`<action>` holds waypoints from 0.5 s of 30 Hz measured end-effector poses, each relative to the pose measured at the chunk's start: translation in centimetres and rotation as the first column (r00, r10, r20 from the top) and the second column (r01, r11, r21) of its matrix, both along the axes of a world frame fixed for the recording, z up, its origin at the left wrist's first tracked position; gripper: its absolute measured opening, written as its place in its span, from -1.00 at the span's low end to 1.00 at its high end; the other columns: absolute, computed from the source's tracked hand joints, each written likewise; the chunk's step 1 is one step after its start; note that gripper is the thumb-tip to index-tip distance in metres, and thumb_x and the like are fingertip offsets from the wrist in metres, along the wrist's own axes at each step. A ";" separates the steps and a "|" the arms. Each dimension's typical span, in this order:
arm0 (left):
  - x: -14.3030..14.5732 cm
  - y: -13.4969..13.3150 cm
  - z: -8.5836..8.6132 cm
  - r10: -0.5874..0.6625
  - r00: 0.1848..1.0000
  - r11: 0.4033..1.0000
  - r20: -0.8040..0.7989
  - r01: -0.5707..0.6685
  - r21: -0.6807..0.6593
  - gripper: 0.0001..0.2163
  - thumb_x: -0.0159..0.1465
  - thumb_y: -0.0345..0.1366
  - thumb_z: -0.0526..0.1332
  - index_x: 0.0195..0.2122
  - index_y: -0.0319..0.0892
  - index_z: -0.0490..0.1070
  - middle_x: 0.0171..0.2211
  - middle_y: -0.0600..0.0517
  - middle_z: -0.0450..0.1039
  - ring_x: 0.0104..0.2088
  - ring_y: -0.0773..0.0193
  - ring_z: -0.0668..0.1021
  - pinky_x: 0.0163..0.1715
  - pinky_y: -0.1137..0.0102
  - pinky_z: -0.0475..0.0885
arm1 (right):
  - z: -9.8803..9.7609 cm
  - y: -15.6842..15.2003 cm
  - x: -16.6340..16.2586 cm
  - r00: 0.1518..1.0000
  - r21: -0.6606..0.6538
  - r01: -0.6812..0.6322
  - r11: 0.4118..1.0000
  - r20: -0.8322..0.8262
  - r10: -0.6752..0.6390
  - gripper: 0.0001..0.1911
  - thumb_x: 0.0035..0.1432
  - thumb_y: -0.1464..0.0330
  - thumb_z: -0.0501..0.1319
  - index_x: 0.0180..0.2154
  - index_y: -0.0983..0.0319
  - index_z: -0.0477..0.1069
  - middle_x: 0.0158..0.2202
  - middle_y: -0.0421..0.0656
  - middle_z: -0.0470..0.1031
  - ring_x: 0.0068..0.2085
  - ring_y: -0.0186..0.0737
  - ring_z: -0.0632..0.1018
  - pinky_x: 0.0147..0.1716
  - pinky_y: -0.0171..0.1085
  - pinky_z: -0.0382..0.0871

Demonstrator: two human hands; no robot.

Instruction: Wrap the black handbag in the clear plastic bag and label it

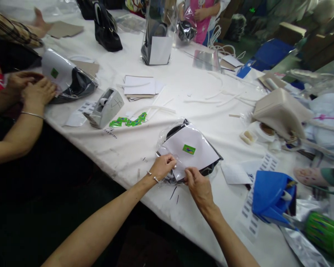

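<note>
The wrapped black bag (193, 160) lies flat on the white-covered table (200, 111), just inside its near edge, a white sheet (204, 150) and a green sticker (189, 149) facing up. It extends from the fingertips away toward the far edge, with one corner pointing to the right end; its outline is about as wide as deep, so I cannot name a long axis. Neither hand is nearer, as both touch it. The right hand (199, 187) has thumb and fingers closed on its near border; the left hand (163, 167) rests at its left near side, fingers bent together on the clear film, but whether they pinch it I cannot tell. The sticker is beyond both hands. Farther left, along the near edge, are loose green stickers (128, 121) and a tape dispenser (109, 107).
</note>
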State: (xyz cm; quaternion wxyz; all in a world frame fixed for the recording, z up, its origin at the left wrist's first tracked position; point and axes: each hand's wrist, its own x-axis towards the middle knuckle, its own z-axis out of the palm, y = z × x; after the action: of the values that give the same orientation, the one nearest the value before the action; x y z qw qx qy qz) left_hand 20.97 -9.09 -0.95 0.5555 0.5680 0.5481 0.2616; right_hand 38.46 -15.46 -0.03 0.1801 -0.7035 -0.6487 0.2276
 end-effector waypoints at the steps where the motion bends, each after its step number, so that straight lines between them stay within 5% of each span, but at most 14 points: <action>1: 0.2 0.0 -0.1 0.018 0.999 1.000 -0.039 -0.018 0.010 -0.83 0.23 -0.29 0.10 -0.48 -0.18 0.38 -0.52 0.10 0.49 -0.47 0.34 0.49 -0.43 0.48 0.31 | 0.0 -0.3 0.1 1.000 0.051 0.005 0.999 0.002 -0.005 -0.65 0.33 0.12 0.01 -0.17 0.19 0.44 -0.39 -0.13 0.57 -0.41 -0.18 0.58 -0.41 -0.30 0.36; 6: 1.2 -0.4 -0.7 0.029 0.929 0.986 -0.370 0.035 0.164 -0.83 0.34 -0.34 0.02 -0.34 -0.14 0.37 -0.44 0.07 0.51 -0.38 0.28 0.54 -0.33 0.43 0.32 | -0.2 -1.7 1.2 0.998 0.287 -0.032 0.957 0.059 0.016 -0.70 0.33 0.18 0.06 -0.29 0.21 0.44 -0.32 -0.09 0.53 -0.25 -0.15 0.52 -0.20 -0.23 0.35; 15: 2.5 -1.1 -1.9 0.027 0.714 0.966 -0.699 0.160 0.201 -0.81 0.42 -0.22 -0.03 -0.14 -0.12 0.33 -0.30 -0.02 0.54 -0.26 0.13 0.59 -0.30 0.36 0.36 | -1.5 -1.5 2.1 0.986 0.292 -0.010 0.956 0.161 -0.039 -0.71 0.35 0.18 0.07 -0.32 0.18 0.44 -0.43 -0.20 0.54 -0.44 -0.21 0.46 -0.36 -0.27 0.23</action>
State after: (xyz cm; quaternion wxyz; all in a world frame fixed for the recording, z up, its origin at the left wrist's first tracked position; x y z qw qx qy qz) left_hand 23.45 -10.18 -2.82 0.2422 0.7085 0.6587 0.0744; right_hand 40.53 -16.93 -1.53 0.2292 -0.6903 -0.6828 0.0688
